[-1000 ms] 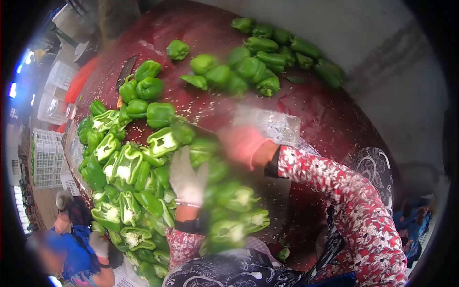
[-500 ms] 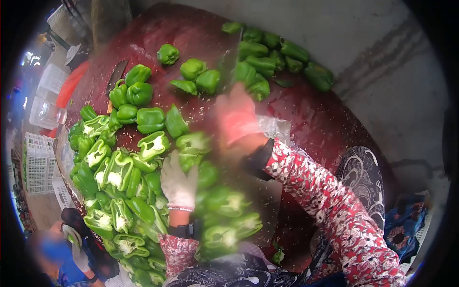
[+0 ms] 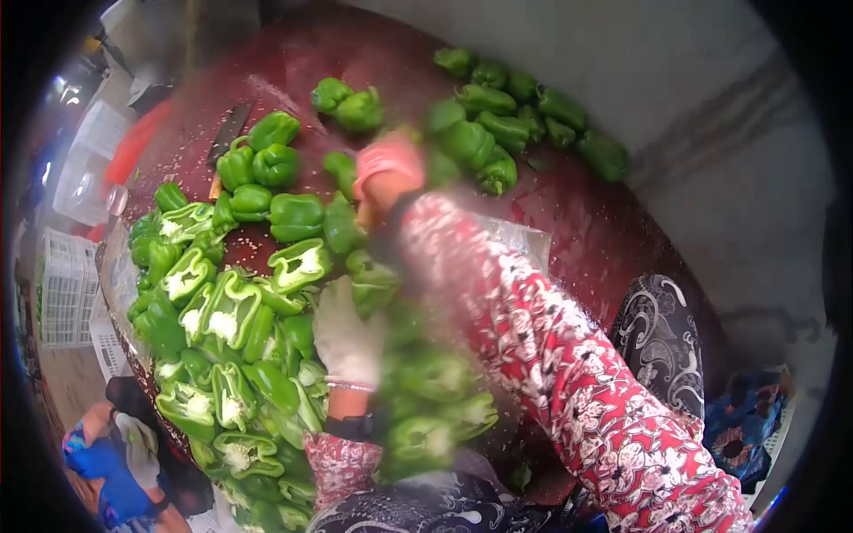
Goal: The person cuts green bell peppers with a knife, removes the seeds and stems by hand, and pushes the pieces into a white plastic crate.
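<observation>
My left hand (image 3: pixel 346 336), in a whitish glove, lies with fingers stretched out beside a cut green pepper (image 3: pixel 371 277). My right hand (image 3: pixel 389 167), in a pink glove, is curled into a fist farther up the table, blurred by motion. A small tan end, perhaps a handle, shows under that fist; what it grips is hidden. Next to the fist is a partly covered green pepper (image 3: pixel 338 169). Two more whole peppers (image 3: pixel 358 111) sit just beyond it. Halved bell peppers (image 3: pixel 229 311) with pale seed cores are heaped left of my left hand.
The dark red table (image 3: pixel 604 258) is strewn with seeds. A knife (image 3: pixel 229 135) lies at the upper left, near whole peppers (image 3: pixel 275 166). Other peppers (image 3: pixel 506 131) line the far edge. White crates (image 3: pixel 69 289) and a person with a gloved hand (image 3: pixel 139 449) are at left.
My right hand has moved left across the table, from near the far pepper row. The whole peppers beyond it now sit closer together. My left hand stays by the pepper pieces; the view shifts slightly.
</observation>
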Motion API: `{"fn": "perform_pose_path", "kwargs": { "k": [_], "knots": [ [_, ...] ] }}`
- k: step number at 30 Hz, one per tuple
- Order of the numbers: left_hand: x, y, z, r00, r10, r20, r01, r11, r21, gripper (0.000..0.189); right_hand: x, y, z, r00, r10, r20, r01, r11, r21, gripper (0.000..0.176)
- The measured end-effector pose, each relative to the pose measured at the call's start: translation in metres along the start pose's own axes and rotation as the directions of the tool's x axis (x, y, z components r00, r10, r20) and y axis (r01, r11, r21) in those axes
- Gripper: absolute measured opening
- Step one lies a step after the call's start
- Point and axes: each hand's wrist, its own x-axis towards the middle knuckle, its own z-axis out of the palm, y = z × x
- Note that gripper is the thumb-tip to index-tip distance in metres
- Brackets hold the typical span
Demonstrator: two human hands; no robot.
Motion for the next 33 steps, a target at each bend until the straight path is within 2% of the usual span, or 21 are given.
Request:
{"fn": "perform_pose_path", "kwargs": {
  "k": [1,3,4,5,7,8,9,10,11,13,14,16,17,19,23,25,26,27,28,30,33],
  "knots": [
    [-0.001,-0.002,-0.002,1.0,-0.01,-0.016,0.01,1.0,0.0,0.07,0.001,-0.001,-0.009,0.971,-0.073,0.229,0.071,0.997,0.016,0.025],
    [0.0,0.0,-0.003,1.0,-0.008,0.002,0.008,1.0,-0.002,0.071,-0.01,0.028,-0.01,0.967,-0.107,0.233,0.093,0.993,0.071,0.039],
    [0.0,0.0,-0.002,1.0,-0.011,-0.008,0.011,1.0,0.012,0.07,-0.043,0.04,-0.017,0.973,-0.203,0.115,0.218,0.966,-0.141,0.046],
    [0.0,0.0,0.0,1.0,-0.01,-0.011,0.01,1.0,0.004,0.07,-0.052,0.057,-0.007,0.974,-0.199,0.111,0.215,0.965,-0.148,0.046],
    [-0.002,-0.002,0.002,0.998,0.033,-0.061,-0.032,0.999,0.015,0.069,-0.049,0.087,0.034,0.783,-0.622,0.01,0.511,0.634,-0.581,0.018],
    [-0.002,-0.001,-0.001,0.999,0.026,-0.041,-0.026,1.0,0.0,0.068,-0.037,0.1,0.065,0.786,-0.618,0.008,0.51,0.641,-0.574,0.018],
    [-0.002,0.0,0.0,0.999,0.037,-0.035,-0.037,0.999,0.009,0.068,-0.02,0.112,0.102,0.79,-0.507,-0.345,0.467,0.862,-0.196,0.02],
    [-0.001,0.0,0.0,0.999,0.032,-0.036,-0.032,0.999,0.007,0.068,-0.013,0.118,0.121,0.769,-0.229,-0.597,0.445,0.862,0.242,0.023],
    [0.0,0.0,0.001,0.999,0.025,-0.037,-0.025,1.0,0.001,0.067,-0.033,0.115,0.095,0.771,-0.217,-0.599,0.438,0.864,0.25,0.023],
    [-0.001,-0.002,0.005,0.998,0.038,-0.044,-0.037,0.999,0.008,0.067,-0.096,0.103,0.009,0.943,0.182,-0.278,0.1,0.644,0.758,0.023],
    [-0.002,-0.003,0.006,0.998,0.038,-0.056,-0.037,0.999,0.012,0.067,-0.096,0.107,0.006,0.943,0.187,-0.275,0.093,0.644,0.759,0.023],
    [-0.002,-0.004,0.009,0.996,0.045,-0.072,-0.044,0.999,0.021,0.067,-0.089,0.114,0.0,0.873,0.081,-0.48,0.272,0.736,0.62,0.022],
    [-0.002,-0.004,0.01,0.995,0.052,-0.09,-0.049,0.998,0.031,0.066,-0.085,0.114,-0.001,0.873,0.083,-0.48,0.271,0.737,0.62,0.022],
    [-0.003,-0.004,0.01,0.994,0.057,-0.095,-0.054,0.998,0.03,0.066,-0.077,0.111,-0.003,0.759,0.189,-0.622,0.399,0.62,0.676,0.019],
    [-0.002,-0.003,0.009,0.994,0.047,-0.097,-0.045,0.999,0.023,0.066,-0.068,0.099,0.003,0.724,0.304,-0.619,0.249,0.722,0.645,0.015],
    [-0.002,-0.003,0.005,0.996,0.048,-0.076,-0.047,0.999,0.013,0.067,-0.053,0.096,0.032,0.605,0.136,-0.785,0.26,0.898,0.356,0.021],
    [-0.002,-0.003,0.004,0.997,0.056,-0.059,-0.055,0.998,0.004,0.068,-0.06,0.088,0.021,0.61,0.134,-0.781,0.259,0.898,0.356,0.021],
    [-0.003,-0.003,0.005,0.997,0.055,-0.057,-0.055,0.999,0.002,0.068,-0.065,0.079,0.006,0.878,-0.112,-0.466,0.172,0.981,0.09,0.025],
    [-0.003,-0.002,0.005,0.998,0.039,-0.043,-0.039,0.999,0.001,0.068,-0.069,0.07,-0.006,0.978,-0.208,-0.01,0.202,0.959,-0.198,0.029],
    [0.001,-0.001,0.002,0.999,0.034,-0.039,-0.034,0.999,0.003,0.068,0.012,0.066,0.074,0.962,-0.212,0.171,0.209,0.977,0.032,0.024],
    [-0.003,-0.002,0.002,1.0,0.013,-0.026,-0.013,1.0,-0.006,0.068,-0.005,0.066,0.062,0.97,-0.154,0.186,0.124,0.979,0.164,0.018]
  ]
}}
